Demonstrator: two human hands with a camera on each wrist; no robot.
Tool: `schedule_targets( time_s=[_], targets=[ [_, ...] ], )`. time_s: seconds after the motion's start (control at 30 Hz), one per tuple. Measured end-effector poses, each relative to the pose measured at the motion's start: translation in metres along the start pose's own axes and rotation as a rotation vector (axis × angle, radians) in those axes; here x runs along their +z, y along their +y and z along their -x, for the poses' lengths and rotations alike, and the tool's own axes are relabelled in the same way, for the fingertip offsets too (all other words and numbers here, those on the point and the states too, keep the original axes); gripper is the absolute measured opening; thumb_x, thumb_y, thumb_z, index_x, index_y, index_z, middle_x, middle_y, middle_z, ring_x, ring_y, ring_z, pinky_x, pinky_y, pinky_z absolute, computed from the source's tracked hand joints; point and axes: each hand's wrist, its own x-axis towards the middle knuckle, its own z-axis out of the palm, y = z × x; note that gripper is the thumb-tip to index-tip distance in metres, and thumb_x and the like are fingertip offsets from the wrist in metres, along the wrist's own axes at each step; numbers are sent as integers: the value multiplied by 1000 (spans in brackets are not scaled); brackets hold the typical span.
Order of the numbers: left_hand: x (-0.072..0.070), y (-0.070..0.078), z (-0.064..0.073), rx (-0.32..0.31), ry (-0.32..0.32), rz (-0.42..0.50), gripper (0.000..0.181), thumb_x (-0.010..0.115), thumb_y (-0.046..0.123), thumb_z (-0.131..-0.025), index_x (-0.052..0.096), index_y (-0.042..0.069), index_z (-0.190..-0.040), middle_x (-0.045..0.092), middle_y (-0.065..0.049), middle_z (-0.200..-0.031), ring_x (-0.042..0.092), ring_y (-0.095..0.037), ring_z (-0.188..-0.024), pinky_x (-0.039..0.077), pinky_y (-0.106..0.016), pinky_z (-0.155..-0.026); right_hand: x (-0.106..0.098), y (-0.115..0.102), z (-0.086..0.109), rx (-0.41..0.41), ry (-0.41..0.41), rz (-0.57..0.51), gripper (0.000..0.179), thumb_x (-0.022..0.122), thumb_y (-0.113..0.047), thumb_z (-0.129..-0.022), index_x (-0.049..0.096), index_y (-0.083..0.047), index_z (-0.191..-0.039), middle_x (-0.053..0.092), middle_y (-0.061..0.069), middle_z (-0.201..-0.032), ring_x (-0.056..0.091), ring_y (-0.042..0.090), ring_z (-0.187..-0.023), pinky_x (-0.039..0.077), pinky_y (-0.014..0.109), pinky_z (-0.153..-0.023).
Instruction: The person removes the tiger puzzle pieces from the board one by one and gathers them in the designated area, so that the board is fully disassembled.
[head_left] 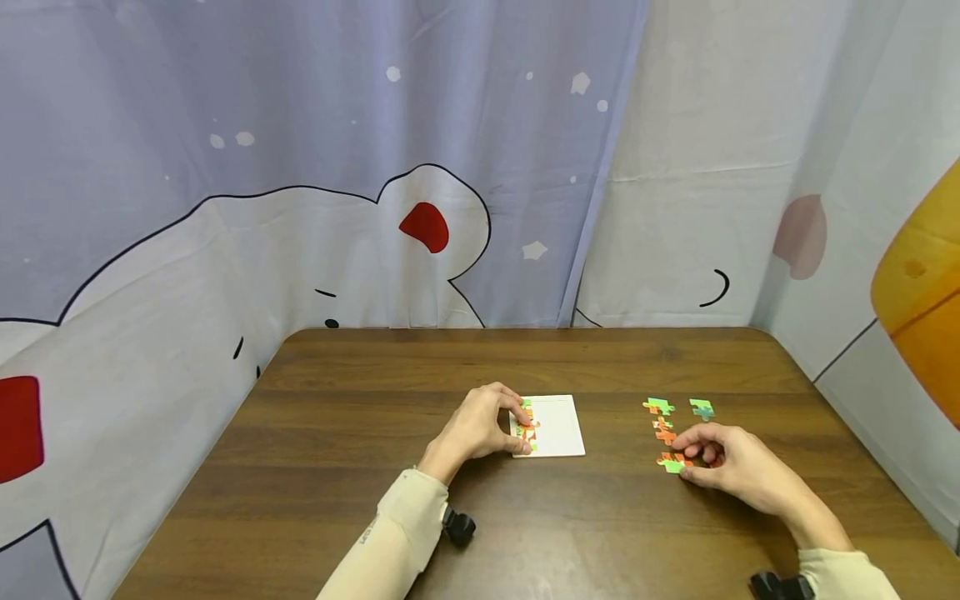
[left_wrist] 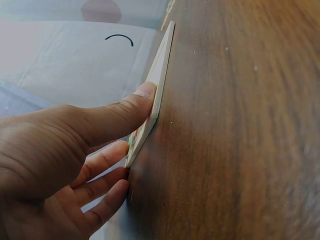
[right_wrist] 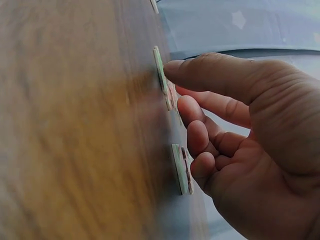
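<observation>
My left hand [head_left: 480, 423] holds the left side of a white square puzzle board [head_left: 558, 425]. In the left wrist view, its thumb [left_wrist: 142, 97] lies on the board's near edge and the other fingers are at the left edge. Orange and green pieces [head_left: 533, 433] fill a strip along that side, partly hidden by the fingers. Over to the right, my right hand [head_left: 738, 467] has thumb and index finger at opposite edges of an orange and green puzzle piece [head_left: 672, 463], pinching it low at the table; the other fingers are curled.
Behind that piece lie an orange piece [head_left: 663, 432], a green and orange one [head_left: 659, 406] and a green and teal one [head_left: 702, 408]. Another piece [right_wrist: 181, 170] sits under my right hand. The brown wooden table [head_left: 360, 392] ends at a printed curtain [head_left: 337, 250].
</observation>
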Motion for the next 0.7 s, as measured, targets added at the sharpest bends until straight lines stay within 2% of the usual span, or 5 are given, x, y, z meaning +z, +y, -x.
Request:
schedule_targets(
  time_s=[0.23, 0.4, 0.5, 0.7],
  targets=[
    [0, 1, -1, -24, 7, -35, 52, 110, 27, -70, 78, 14, -109, 76, -2, -118, 70, -26, -115, 55, -43, -107, -5, -5, -1, 10, 47, -6, 24, 91, -13, -93, 80, -11, -114, 69, -1, -97, 57, 6, -78, 49, 24, -65],
    [-1, 1, -2, -43, -2, -4, 61, 110, 25, -69, 75, 12, -117, 76, -6, -122, 70, -27, -118, 54, -45, -109, -7, -14, -9, 17, 95, -44, 23, 89, -12, -96, 79, -7, -115, 70, -1, -95, 60, 6, -75, 52, 24, -61],
    [-1, 1, -2, -43, -4, 6, 64, 110, 24, -70, 74, 11, -120, 76, -7, -124, 70, -28, -120, 54, -46, -110, -8, -23, -17, 10, 114, -61, 23, 87, -12, -97, 78, -5, -117, 71, 2, -96, 62, 8, -73, 53, 25, -60],
    [0, 1, -2, -39, 0, -5, 66, 110, 25, -70, 74, 12, -124, 76, -6, -126, 70, -27, -121, 53, -45, -112, -4, -49, -43, -38, 105, -98, 20, 84, -14, -101, 78, -9, -120, 76, 6, -97, 69, 16, -80, 57, 25, -69]
  ],
)
